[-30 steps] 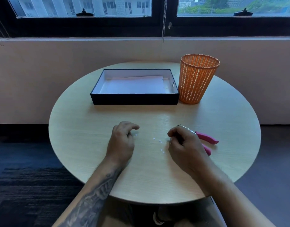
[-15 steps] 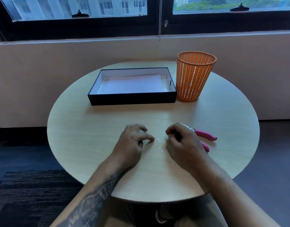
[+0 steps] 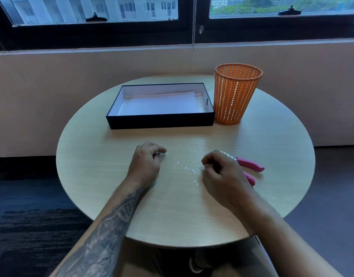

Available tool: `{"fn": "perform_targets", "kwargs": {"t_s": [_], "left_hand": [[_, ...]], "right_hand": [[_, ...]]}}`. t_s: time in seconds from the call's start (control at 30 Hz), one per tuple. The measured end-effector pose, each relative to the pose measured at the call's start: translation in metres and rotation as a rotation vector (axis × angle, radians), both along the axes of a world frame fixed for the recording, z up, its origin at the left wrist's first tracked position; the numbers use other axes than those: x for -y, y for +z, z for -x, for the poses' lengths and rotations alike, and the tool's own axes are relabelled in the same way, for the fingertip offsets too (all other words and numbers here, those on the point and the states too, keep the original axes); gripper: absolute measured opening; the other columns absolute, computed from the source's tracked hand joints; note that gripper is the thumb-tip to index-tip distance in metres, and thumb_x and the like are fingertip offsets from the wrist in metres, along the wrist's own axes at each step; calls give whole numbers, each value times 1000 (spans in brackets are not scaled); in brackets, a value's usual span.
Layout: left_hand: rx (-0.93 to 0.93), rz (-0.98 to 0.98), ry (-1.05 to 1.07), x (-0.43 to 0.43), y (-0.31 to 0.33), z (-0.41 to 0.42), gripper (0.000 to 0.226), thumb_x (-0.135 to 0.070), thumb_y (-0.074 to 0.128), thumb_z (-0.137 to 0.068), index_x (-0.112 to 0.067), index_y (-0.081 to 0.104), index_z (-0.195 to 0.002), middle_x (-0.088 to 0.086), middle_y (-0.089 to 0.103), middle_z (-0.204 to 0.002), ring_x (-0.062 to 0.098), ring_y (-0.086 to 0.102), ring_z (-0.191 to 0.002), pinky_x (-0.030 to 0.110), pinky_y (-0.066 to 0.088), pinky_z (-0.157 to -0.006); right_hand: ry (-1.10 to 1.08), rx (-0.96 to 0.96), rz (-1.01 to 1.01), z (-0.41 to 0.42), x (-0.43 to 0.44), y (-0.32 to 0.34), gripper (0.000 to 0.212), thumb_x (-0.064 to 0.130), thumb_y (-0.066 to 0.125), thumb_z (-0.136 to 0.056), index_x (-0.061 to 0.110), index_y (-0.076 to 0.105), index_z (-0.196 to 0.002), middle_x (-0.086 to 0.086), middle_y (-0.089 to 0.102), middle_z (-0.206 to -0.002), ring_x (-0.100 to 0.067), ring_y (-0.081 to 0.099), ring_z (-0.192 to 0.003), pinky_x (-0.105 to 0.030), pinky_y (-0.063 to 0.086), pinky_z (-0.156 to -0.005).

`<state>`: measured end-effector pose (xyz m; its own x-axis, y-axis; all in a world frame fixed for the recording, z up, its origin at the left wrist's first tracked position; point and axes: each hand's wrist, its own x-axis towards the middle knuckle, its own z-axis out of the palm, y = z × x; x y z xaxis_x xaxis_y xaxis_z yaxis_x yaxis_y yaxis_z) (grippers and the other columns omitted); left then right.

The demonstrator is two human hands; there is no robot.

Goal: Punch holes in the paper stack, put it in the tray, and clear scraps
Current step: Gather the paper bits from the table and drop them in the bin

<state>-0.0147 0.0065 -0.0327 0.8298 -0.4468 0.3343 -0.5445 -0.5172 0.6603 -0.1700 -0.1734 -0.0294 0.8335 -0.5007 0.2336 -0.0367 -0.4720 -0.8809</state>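
Several small white paper scraps (image 3: 185, 168) lie scattered on the round table (image 3: 272, 136) between my hands. My left hand (image 3: 146, 163) rests on the table left of them, fingers curled, thumb and forefinger pinching a tiny white scrap (image 3: 166, 154) at the tabletop. To their right is my right hand (image 3: 220, 174), its fingers curled tight and its fingertips touching the table; what it holds is hidden. The pink-handled hole punch (image 3: 250, 164) lies just behind it, partly covered. The paper stack (image 3: 158, 104) lies inside the black tray (image 3: 162, 121).
An orange mesh waste basket (image 3: 235, 96) stands upright to the right of the tray and touches it. Bare tabletop surrounds my hands and runs to the near edge. A wall and window ledge rise behind the table.
My left hand reached right toward the scraps beside my right hand, then drew back left. My right hand has stayed in place. The view has tilted down slightly.
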Motion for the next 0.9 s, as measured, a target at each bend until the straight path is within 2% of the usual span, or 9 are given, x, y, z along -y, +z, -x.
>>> {"fn": "perform_targets", "kwargs": {"t_s": [0.2, 0.27, 0.33, 0.53, 0.6, 0.67, 0.73, 0.8, 0.9], "left_hand": [[73, -115, -13, 3, -1, 4, 33, -4, 53, -87, -22, 78, -100, -5, 63, -101, 18, 47, -98, 44, 47, -89], [79, -119, -44, 2, 0, 17, 37, -23, 44, -86, -23, 78, -99, -4, 63, -100, 19, 48, -97, 44, 47, -89], [89, -121, -109, 2, 0, 36, 50, -37, 35, -82, -23, 79, -100, -4, 64, -100, 20, 50, -99, 41, 48, -88], [90, -145, -245, 11, -4, 57, 42, -15, 44, -83, -30, 77, -104, -13, 61, -103, 13, 48, -101, 39, 45, -91], [-14, -39, -224, 11, -2, 52, 40, -13, 45, -83, -32, 77, -99, -16, 63, -102, 10, 51, -103, 35, 44, -93], [-166, 83, -222, 10, 3, 50, 41, -5, 47, -85, -32, 77, -92, -16, 65, -103, 6, 53, -107, 23, 41, -93], [-317, 196, -230, 9, 12, 51, 44, 10, 48, -87, -22, 78, -88, -8, 66, -103, 5, 57, -105, 12, 39, -88], [-432, 281, -234, 9, 18, 54, 43, 17, 46, -86, -11, 78, -86, 0, 67, -104, 6, 61, -101, 9, 41, -83], [-554, 383, -239, 9, 18, 55, 43, 19, 43, -85, -4, 78, -86, 7, 67, -108, 12, 63, -101, 15, 46, -81]], "right_hand": [[9, 0, -12, 0, 0, 1, 16, 8, 57, -84, 22, 63, -85, 9, 59, -63, -7, 51, -53, -30, 42, -48], [5, 8, 17, 0, 0, 1, 16, 7, 58, -84, 22, 64, -84, 8, 61, -65, -6, 53, -55, -27, 43, -51], [-1, 6, 42, -1, 1, 0, 16, 8, 58, -84, 24, 63, -84, 8, 62, -68, -7, 56, -59, -26, 44, -55], [67, 15, 199, -2, 4, -3, 21, 9, 60, -83, 28, 67, -89, 13, 66, -86, -8, 64, -84, -30, 51, -75], [107, 23, 293, -2, 5, -2, 23, 10, 60, -83, 26, 70, -96, 15, 66, -94, -6, 63, -92, -31, 52, -81], [157, 28, 379, -1, 5, -1, 23, 13, 62, -85, 24, 72, -103, 14, 64, -98, -5, 62, -92, -30, 52, -80], [203, 28, 433, 0, 4, 0, 24, 17, 63, -87, 24, 71, -108, 12, 64, -103, -5, 62, -93, -30, 52, -79], [232, 40, 491, 0, 3, 0, 26, 18, 61, -88, 23, 71, -111, 9, 66, -107, -10, 63, -98, -33, 53, -82], [257, 60, 562, 1, 2, 1, 30, 14, 60, -88, 22, 72, -114, 6, 68, -110, -16, 64, -102, -37, 52, -84]]}}
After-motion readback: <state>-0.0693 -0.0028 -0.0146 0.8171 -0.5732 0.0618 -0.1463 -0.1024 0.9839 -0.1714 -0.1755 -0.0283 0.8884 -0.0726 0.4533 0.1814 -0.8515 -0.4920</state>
